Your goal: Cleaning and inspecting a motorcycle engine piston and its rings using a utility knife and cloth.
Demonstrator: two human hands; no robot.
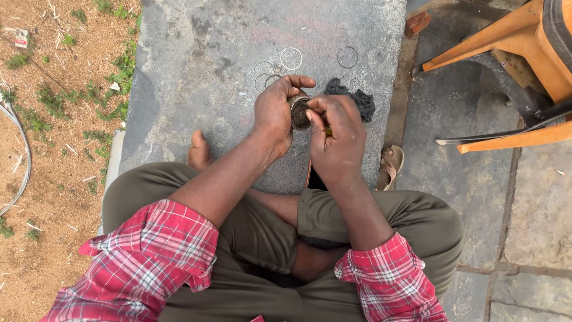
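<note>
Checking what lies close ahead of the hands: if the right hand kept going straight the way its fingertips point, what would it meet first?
The right hand points left toward the round metal part held in the left hand; it would likely meet that part first, though depth is unclear.

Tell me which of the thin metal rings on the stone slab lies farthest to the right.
It is the darker ring, lying alone above the black cloth. The pale ring and the overlapping rings lie further left, above the left hand.
</note>
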